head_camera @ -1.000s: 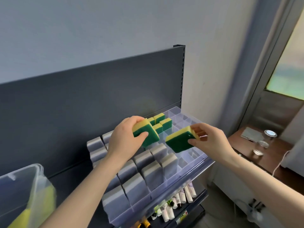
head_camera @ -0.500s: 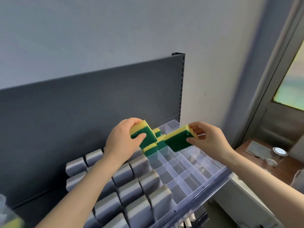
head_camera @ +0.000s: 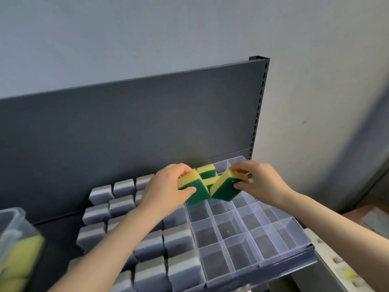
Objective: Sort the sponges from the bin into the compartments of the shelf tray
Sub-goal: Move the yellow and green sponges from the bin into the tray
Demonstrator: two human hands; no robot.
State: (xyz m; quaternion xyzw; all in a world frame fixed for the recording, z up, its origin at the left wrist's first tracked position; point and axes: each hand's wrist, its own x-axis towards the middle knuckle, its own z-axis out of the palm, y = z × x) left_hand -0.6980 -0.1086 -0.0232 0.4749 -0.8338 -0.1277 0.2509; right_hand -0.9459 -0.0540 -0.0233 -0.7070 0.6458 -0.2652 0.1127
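Head view puts the shelf tray (head_camera: 248, 245) in front of you, and everything below is placed against it. Off its left end, at the frame edge, stands the clear bin (head_camera: 14, 226) with yellow sponges blurred inside. The tray's left compartments are filled with grey sponges (head_camera: 147, 243) standing on edge. Above the boundary where the grey rows give way to bare cells, your left hand (head_camera: 166, 190) holds a yellow-and-green sponge (head_camera: 194, 188), fingers wrapped over its top and thumb pressed on the green face. Behind it, in the tray's back row, more yellow-and-green sponges (head_camera: 207, 172) are already seated. Just right of those, your right hand (head_camera: 259, 182) pinches a second sponge (head_camera: 226, 187), tilted, over the back cells; the two held sponges touch at their lower corners. The tray's right cells are clear and unfilled.
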